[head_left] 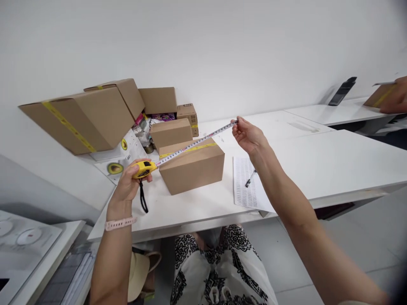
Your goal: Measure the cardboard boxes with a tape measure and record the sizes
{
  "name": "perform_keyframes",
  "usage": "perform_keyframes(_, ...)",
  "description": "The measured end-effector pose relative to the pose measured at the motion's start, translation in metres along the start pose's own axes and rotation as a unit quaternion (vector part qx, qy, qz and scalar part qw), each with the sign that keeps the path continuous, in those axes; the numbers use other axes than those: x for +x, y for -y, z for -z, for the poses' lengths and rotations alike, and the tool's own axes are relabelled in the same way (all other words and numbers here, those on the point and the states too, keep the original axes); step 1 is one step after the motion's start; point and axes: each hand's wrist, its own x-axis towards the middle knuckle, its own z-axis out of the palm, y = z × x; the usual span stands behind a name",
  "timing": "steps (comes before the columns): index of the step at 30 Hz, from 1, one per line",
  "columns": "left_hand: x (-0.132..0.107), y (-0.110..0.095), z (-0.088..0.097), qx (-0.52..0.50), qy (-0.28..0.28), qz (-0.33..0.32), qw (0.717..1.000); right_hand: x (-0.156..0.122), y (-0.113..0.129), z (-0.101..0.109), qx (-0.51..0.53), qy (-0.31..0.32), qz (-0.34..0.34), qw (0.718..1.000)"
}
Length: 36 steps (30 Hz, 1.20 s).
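My left hand [129,182] is wrapped round the yellow case of a tape measure [144,169], whose black wrist strap dangles below. From the case the white blade runs up to the right, above a taped cardboard box [193,169] on the white table. My right hand [249,134] pinches the far end of the blade, beyond the box's right side. Whether the blade touches the box top, I cannot tell. Below my right hand lie printed sheets [244,184] with a pen [250,178] on them, partly hidden by my forearm.
Several cardboard boxes [95,116] are stacked at the back left, beside assorted goods and an avocado-printed box [119,156]. The white table [343,165] stretches right. At the far right another person's hand [396,97] is by a box, near a dark upright object [342,91].
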Motion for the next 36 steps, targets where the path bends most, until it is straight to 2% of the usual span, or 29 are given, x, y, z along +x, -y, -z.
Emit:
perform_keyframes(5,0.030,-0.014,-0.024,0.020,0.062,-0.051,0.997,0.018,-0.007,-0.046,-0.093,0.093,0.108,0.985)
perform_keyframes(7,0.034,-0.020,-0.035,0.012,0.086,-0.062,0.994,0.010,-0.004,-0.062,-0.112,0.143,0.136,0.974)
perform_keyframes(9,0.032,-0.024,-0.044,-0.009,0.103,-0.068,0.992,-0.009,0.000,-0.071,-0.126,0.189,0.152,0.962)
perform_keyframes(11,0.024,-0.027,-0.051,-0.039,0.116,-0.070,0.990,-0.037,0.006,-0.072,-0.140,0.229,0.160,0.950)
perform_keyframes(14,0.005,-0.034,-0.057,-0.064,0.136,-0.077,0.986,-0.080,0.013,-0.062,-0.161,0.273,0.175,0.932)
perform_keyframes(18,-0.030,-0.051,-0.059,-0.029,0.169,-0.094,0.981,-0.115,0.017,-0.045,-0.201,0.317,0.214,0.902)
perform_keyframes(21,-0.067,-0.060,-0.055,0.074,0.163,-0.068,0.981,-0.131,0.013,-0.027,-0.253,0.349,0.260,0.864)
perform_keyframes(23,-0.094,-0.055,-0.053,0.180,0.165,-0.030,0.969,-0.143,0.002,-0.007,-0.299,0.368,0.275,0.837)
perform_keyframes(25,-0.116,-0.040,-0.050,0.278,0.188,-0.015,0.942,-0.153,-0.017,0.023,-0.341,0.376,0.258,0.822)
perform_keyframes(27,-0.129,-0.018,-0.043,0.355,0.194,0.011,0.914,-0.156,-0.038,0.061,-0.388,0.352,0.188,0.831)
perform_keyframes(29,-0.129,0.004,-0.028,0.389,0.183,0.037,0.902,-0.149,-0.055,0.101,-0.408,0.307,0.101,0.854)
perform_keyframes(32,-0.111,0.025,0.009,0.393,0.172,0.070,0.901,-0.123,-0.066,0.150,-0.400,0.242,-0.012,0.884)
perform_keyframes(34,-0.091,0.033,0.036,0.390,0.149,0.072,0.906,-0.101,-0.066,0.168,-0.407,0.188,-0.047,0.892)
perform_keyframes(36,-0.071,0.040,0.053,0.365,0.139,0.083,0.917,-0.081,-0.067,0.171,-0.405,0.165,-0.056,0.897)
